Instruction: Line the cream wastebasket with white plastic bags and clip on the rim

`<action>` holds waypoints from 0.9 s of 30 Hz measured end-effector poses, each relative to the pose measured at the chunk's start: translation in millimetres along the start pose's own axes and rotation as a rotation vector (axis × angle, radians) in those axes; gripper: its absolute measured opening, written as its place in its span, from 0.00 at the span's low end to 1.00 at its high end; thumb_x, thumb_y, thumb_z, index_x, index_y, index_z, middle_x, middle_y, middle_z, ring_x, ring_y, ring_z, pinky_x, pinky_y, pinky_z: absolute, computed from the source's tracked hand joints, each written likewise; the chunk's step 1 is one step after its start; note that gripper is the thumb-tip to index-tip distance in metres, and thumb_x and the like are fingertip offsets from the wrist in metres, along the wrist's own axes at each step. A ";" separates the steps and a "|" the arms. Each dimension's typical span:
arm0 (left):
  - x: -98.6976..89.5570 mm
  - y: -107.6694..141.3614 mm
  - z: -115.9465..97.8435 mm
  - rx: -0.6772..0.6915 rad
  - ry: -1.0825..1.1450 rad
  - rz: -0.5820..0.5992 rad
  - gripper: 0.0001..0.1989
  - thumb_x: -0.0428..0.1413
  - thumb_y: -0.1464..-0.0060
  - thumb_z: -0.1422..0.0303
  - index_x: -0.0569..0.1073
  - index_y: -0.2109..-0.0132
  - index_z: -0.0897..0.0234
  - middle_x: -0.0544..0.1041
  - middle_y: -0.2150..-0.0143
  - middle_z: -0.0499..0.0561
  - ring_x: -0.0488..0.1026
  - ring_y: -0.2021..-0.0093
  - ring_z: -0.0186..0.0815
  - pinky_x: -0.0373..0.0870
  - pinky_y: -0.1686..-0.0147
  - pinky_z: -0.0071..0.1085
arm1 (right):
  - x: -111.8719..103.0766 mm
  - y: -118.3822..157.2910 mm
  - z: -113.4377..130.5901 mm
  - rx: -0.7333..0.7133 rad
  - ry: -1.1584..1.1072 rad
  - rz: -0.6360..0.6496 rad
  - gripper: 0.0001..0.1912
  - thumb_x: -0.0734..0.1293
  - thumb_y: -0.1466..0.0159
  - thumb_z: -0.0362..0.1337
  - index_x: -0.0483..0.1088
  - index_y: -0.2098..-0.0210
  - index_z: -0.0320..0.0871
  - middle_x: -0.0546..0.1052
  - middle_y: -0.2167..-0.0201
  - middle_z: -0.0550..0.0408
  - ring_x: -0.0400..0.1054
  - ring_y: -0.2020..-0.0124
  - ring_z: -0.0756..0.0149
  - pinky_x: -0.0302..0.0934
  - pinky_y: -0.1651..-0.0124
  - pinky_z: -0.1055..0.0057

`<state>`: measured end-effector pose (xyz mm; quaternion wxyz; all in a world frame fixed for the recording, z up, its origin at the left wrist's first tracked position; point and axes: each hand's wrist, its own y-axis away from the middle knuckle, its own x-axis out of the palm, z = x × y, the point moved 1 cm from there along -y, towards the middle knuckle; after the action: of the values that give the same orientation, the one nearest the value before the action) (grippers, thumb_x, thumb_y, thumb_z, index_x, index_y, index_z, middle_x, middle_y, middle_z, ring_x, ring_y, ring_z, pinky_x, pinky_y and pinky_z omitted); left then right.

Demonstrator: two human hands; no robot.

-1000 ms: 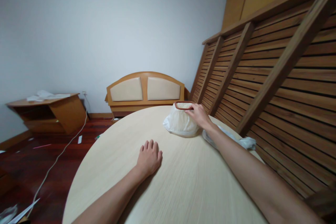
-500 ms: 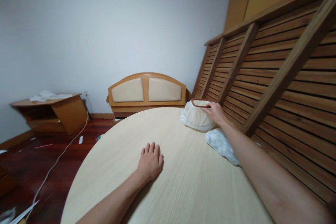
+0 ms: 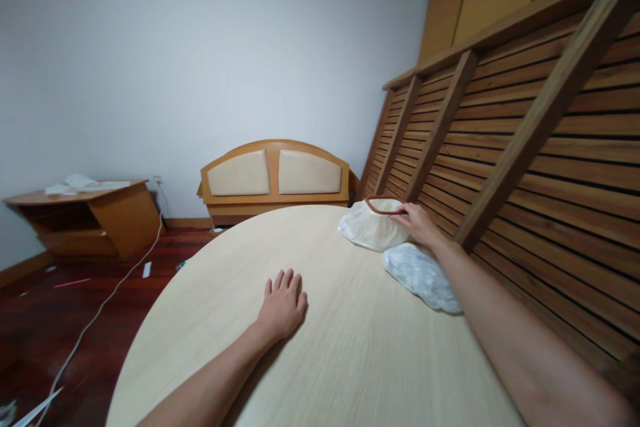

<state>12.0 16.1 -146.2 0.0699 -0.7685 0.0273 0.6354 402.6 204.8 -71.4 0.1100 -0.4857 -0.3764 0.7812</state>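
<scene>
My left hand [image 3: 283, 303] lies palm down on the pale round table [image 3: 340, 360], its fingers stretched out, with nothing in it. Toward the far right edge, my right hand [image 3: 419, 221] pinches a thin brown loop [image 3: 380, 211] between thumb and fingertips. The loop sits over a crumpled white plastic bag [image 3: 373, 230]; whether it is joined to the bag, I cannot tell. Nearer me, partly below my right forearm, rests a second bag [image 3: 423, 278], whitish and see-through, its contents unclear.
Slatted wooden panels [image 3: 515, 167] lean along the table's right side. Beyond the table stands a headboard [image 3: 274, 173] with two cream pads. A low wooden cabinet [image 3: 125, 220] with papers on top is at the left. A white cable [image 3: 107, 307] crosses the dark red floor.
My right hand and the brown loop have come slightly lower and a little rightward over the white bag. My left hand stays flat on the table. The whole view has shifted slightly.
</scene>
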 end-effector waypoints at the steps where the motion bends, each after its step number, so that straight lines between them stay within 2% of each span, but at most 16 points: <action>1: -0.5 0.4 -0.3 0.000 0.002 0.001 0.28 0.39 0.36 0.60 0.61 0.33 0.67 0.56 0.28 0.60 0.49 0.28 0.53 0.48 0.33 0.57 | -0.7 0.0 1.0 -0.011 -0.005 0.008 0.14 0.64 0.37 0.49 0.70 0.65 0.43 0.77 0.64 0.46 0.70 0.59 0.54 0.63 0.53 0.59; 5: -1.9 1.5 -0.8 -0.005 0.009 0.012 0.29 0.39 0.36 0.60 0.60 0.33 0.66 0.55 0.28 0.60 0.49 0.28 0.52 0.48 0.32 0.56 | -3.8 -1.0 4.4 -0.047 -0.010 0.026 0.16 0.63 0.36 0.50 0.70 0.65 0.43 0.77 0.63 0.46 0.70 0.58 0.54 0.63 0.52 0.58; 9: -2.0 0.6 0.1 -0.002 0.018 0.014 0.29 0.40 0.37 0.59 0.61 0.33 0.65 0.55 0.28 0.59 0.48 0.28 0.52 0.47 0.32 0.56 | -11.0 -1.9 15.3 -0.088 0.029 -0.005 0.19 0.66 0.38 0.53 0.71 0.62 0.43 0.76 0.59 0.44 0.67 0.52 0.49 0.60 0.47 0.54; 13: -1.6 -1.5 -0.2 0.041 0.058 0.007 0.30 0.41 0.37 0.57 0.62 0.33 0.67 0.56 0.28 0.60 0.49 0.28 0.52 0.46 0.31 0.55 | -13.4 5.3 52.6 -0.211 0.086 -0.094 0.17 0.67 0.37 0.49 0.71 0.57 0.43 0.75 0.53 0.43 0.64 0.46 0.48 0.58 0.42 0.52; 15: -0.8 -2.4 -0.9 0.080 0.084 0.010 0.30 0.43 0.38 0.57 0.62 0.33 0.67 0.57 0.28 0.60 0.49 0.28 0.51 0.46 0.31 0.52 | -7.2 16.3 80.8 -0.262 0.060 -0.077 0.15 0.65 0.35 0.46 0.70 0.55 0.43 0.74 0.51 0.44 0.64 0.46 0.50 0.57 0.40 0.52; 18: 1.5 -3.3 -1.8 0.156 0.120 0.007 0.30 0.46 0.38 0.57 0.63 0.34 0.66 0.57 0.28 0.60 0.49 0.28 0.50 0.46 0.30 0.50 | 10.5 43.0 126.5 -0.305 -0.012 0.049 0.15 0.64 0.34 0.43 0.69 0.51 0.43 0.74 0.50 0.44 0.65 0.45 0.52 0.58 0.39 0.53; 21: 3.8 -3.9 -1.9 0.224 0.153 -0.008 0.29 0.46 0.38 0.57 0.63 0.34 0.65 0.57 0.28 0.59 0.50 0.28 0.50 0.47 0.30 0.49 | 30.5 75.6 164.9 -0.263 -0.086 0.201 0.22 0.66 0.36 0.45 0.68 0.46 0.41 0.73 0.46 0.44 0.63 0.42 0.53 0.56 0.37 0.55; 24: 4.3 -3.8 -1.5 0.253 0.177 -0.011 0.29 0.45 0.36 0.55 0.62 0.33 0.65 0.55 0.28 0.60 0.49 0.27 0.49 0.47 0.30 0.49 | 45.2 104.5 187.8 -0.130 -0.145 0.365 0.31 0.64 0.35 0.49 0.62 0.38 0.38 0.68 0.39 0.42 0.58 0.36 0.54 0.52 0.33 0.57; 27: 2.6 -2.1 -1.6 0.273 0.174 0.008 0.31 0.44 0.36 0.53 0.60 0.32 0.65 0.54 0.27 0.60 0.48 0.27 0.49 0.46 0.30 0.49 | 52.0 123.8 196.1 -0.051 -0.153 0.635 0.41 0.61 0.36 0.60 0.57 0.32 0.39 0.57 0.30 0.41 0.47 0.29 0.49 0.42 0.30 0.51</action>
<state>14.4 18.1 -148.3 0.1686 -0.8038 0.1224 0.5572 235.3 52.6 -144.5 -0.1798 -0.5213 -0.2328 0.8010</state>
